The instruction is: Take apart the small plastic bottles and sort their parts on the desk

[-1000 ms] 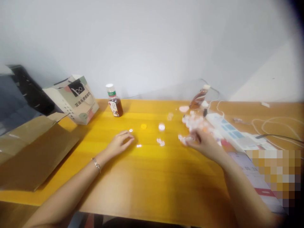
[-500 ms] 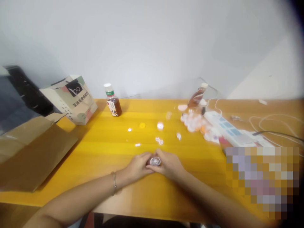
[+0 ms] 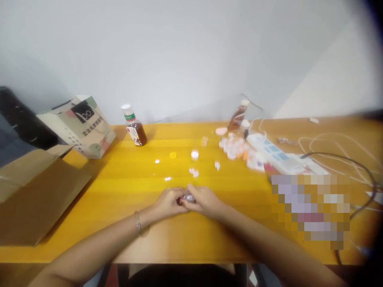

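Both hands meet over the front middle of the table, closed around a small round container with a clear-looking top [image 3: 188,197]. My left hand [image 3: 168,203], below a wrist with a thin bracelet [image 3: 137,220], grips it from the left. From the other side, the thumb and fingers of my right hand [image 3: 206,200] wrap its top end. Most of the container's body is hidden by fingers, and blur hides its details. Just beyond the hands lie small white pieces [image 3: 194,172], a white round piece [image 3: 194,154] and a yellow disc [image 3: 172,155].
A brown paper bag [image 3: 44,199] and a printed carton bag [image 3: 86,127] stand at left. Two drink bottles, one with a green band [image 3: 136,129] and one leaning [image 3: 237,116], are at the back. Pale round pieces [image 3: 235,146], a power strip [image 3: 273,153] and cables [image 3: 353,159] occupy the right.
The view has turned slightly, so the scene sits further left. Both hands stay together on the container, whose top now shows less between the fingers.
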The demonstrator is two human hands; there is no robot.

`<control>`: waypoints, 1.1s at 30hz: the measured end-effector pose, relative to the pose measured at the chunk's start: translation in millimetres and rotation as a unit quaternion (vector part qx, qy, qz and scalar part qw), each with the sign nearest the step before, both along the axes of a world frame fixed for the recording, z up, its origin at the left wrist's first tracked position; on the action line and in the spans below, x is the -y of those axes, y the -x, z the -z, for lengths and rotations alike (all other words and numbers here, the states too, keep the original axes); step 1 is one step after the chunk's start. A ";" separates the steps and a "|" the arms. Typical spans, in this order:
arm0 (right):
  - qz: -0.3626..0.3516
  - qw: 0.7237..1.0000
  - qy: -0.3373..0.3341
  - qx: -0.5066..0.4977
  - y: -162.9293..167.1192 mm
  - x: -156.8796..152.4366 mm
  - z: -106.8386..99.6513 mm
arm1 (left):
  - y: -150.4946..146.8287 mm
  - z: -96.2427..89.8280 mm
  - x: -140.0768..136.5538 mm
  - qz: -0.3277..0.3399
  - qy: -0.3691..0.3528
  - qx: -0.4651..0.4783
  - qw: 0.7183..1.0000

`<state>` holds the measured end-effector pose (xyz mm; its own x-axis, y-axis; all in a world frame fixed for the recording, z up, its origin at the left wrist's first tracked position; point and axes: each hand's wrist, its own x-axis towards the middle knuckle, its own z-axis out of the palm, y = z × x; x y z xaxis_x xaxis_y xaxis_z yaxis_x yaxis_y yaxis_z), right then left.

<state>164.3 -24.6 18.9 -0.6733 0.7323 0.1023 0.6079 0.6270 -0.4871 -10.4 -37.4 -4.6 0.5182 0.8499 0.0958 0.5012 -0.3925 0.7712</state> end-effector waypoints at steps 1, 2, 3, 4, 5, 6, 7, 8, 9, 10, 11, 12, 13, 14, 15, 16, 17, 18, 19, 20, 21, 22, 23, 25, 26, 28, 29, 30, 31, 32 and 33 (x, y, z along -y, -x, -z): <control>-0.008 1.000 -0.001 0.005 -0.7 -0.4 -0.5 | 0.0 0.9 0.5 0.002 0.005 0.004 1.000; -0.017 1.000 -0.003 0.010 -1.5 -0.8 -1.2 | 0.0 1.7 1.0 0.002 0.008 0.008 1.000; -0.026 1.000 -0.006 0.016 -2.4 -1.3 -2.0 | 0.2 2.4 1.5 0.003 0.009 0.010 1.000; -0.038 0.999 -0.010 0.020 -3.6 -1.7 -3.0 | 0.5 2.8 2.0 0.003 0.008 0.010 1.000; -0.054 0.998 -0.016 0.019 -5.0 -2.1 -4.5 | 0.9 2.9 2.4 0.004 0.008 0.009 1.000; -0.076 0.997 -0.022 0.015 -6.6 -2.4 -6.3 | 1.5 2.8 2.7 0.005 0.008 0.007 1.000; -0.101 0.994 -0.030 0.007 -8.3 -2.5 -8.5 | 2.2 2.4 2.7 0.006 0.008 0.003 1.000; -0.124 0.992 -0.038 -0.005 -10.0 -2.6 -11.0 | 2.7 1.8 2.5 0.007 0.010 -0.004 1.000; -0.142 0.989 -0.044 -0.018 -11.7 -2.5 -13.4 | 3.2 1.1 2.0 0.007 0.013 -0.011 1.000; -0.151 0.987 -0.048 -0.031 -13.2 -2.4 -15.7 | 3.4 0.4 1.3 0.004 0.016 -0.019 1.000; -0.150 0.986 -0.052 -0.045 -14.2 -2.2 -17.4 | 3.4 -0.2 0.4 0.001 0.019 -0.026 0.999; -0.141 0.987 -0.054 -0.058 -14.8 -2.0 -18.4 | 3.1 -0.8 -0.6 -0.004 0.020 -0.032 0.999; -0.126 0.988 -0.057 -0.069 -14.8 -1.8 -18.6 | 2.7 -1.2 -1.7 -0.011 0.020 -0.034 0.999; -0.108 0.990 -0.059 -0.074 -14.2 -1.6 -17.9 | 2.2 -1.6 -2.6 -0.019 0.018 -0.034 0.999; -0.089 0.991 -0.062 -0.074 -13.2 -1.4 -16.4 | 1.7 -2.0 -3.2 -0.024 0.015 -0.032 0.999; -0.070 0.993 -0.065 -0.070 -11.9 -1.1 -14.5 | 1.4 -2.5 -3.6 -0.026 0.012 -0.028 0.999; -0.055 0.994 -0.068 -0.064 -10.4 -0.8 -12.4 | 1.3 -3.0 -3.8 -0.027 0.009 -0.022 0.999; -0.047 0.995 -0.072 -0.058 -9.0 -0.5 -10.4 | 1.3 -3.5 -3.7 -0.026 0.007 -0.017 1.000; -0.045 0.994 -0.077 -0.056 -7.7 -0.1 -8.9 | 1.4 -3.9 -3.5 -0.023 0.007 -0.013 1.000; -0.047 0.994 -0.081 -0.057 -6.7 0.3 -7.8 | 1.6 -4.2 -3.3 -0.022 0.009 -0.008 1.000; -0.048 0.993 -0.084 -0.061 -6.0 0.6 -7.3 | 1.7 -4.4 -3.1 -0.022 0.012 -0.005 1.000; -0.049 0.993 -0.086 -0.064 -5.5 0.8 -7.3 | 1.8 -4.5 -3.0 -0.023 0.014 -0.003 1.000; -0.046 0.993 -0.087 -0.066 -5.2 0.9 -7.6 | 1.8 -4.5 -3.0 -0.023 0.015 -0.002 1.000; -0.040 0.993 -0.088 -0.067 -5.0 0.8 -8.5 | 1.6 -4.4 -3.2 -0.024 0.014 -0.003 1.000; -0.040 0.993 -0.086 -0.066 -5.0 0.7 -9.0 | 1.4 -4.5 -3.3 -0.025 0.013 -0.002 1.000; -0.038 0.994 -0.082 -0.061 -4.9 0.6 -10.0 | 1.2 -4.8 -3.4 -0.026 0.010 0.003 1.000; -0.036 0.994 -0.080 -0.058 -4.7 0.7 -10.4 | 1.1 -5.1 -3.4 -0.025 0.008 0.006 1.000; -0.035 0.995 -0.080 -0.057 -4.5 1.0 -10.8 | 1.2 -5.3 -3.4 -0.025 0.007 0.009 1.000; -0.035 0.994 -0.082 -0.058 -4.3 1.3 -11.2 | 1.2 -5.5 -3.4 -0.024 0.007 0.010 1.000; -0.036 0.994 -0.085 -0.061 -4.1 1.8 -11.4 | 1.2 -5.6 -3.5 -0.024 0.007 0.012 1.000; -0.036 0.994 -0.086 -0.064 -4.0 2.2 -11.6 | 1.2 -5.6 -3.5 -0.023 0.008 0.014 1.000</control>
